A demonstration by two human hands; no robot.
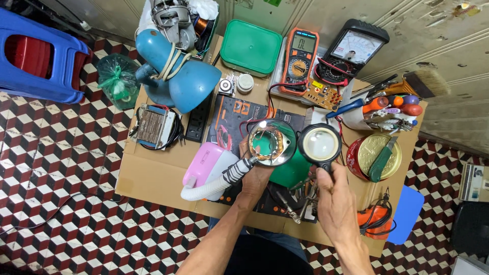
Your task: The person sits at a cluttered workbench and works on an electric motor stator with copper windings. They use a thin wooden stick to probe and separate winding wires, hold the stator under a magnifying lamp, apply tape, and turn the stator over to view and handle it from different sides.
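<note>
Left hand (254,179) lies under the gooseneck magnifier lens (271,142), its grip pinching a copper coil ring (266,143) seen through the glass, mid worktop (153,175). Right hand (333,196) has its grip pressed around the handle of a black round magnifier (320,144), just right of the lens.

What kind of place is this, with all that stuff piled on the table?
Probably a small electronics repair bench, likely a home or street workshop. Two meters, an orange digital one and a black dial one, lie beside a circuit board, and a cup of screwdrivers stands nearby.
</note>
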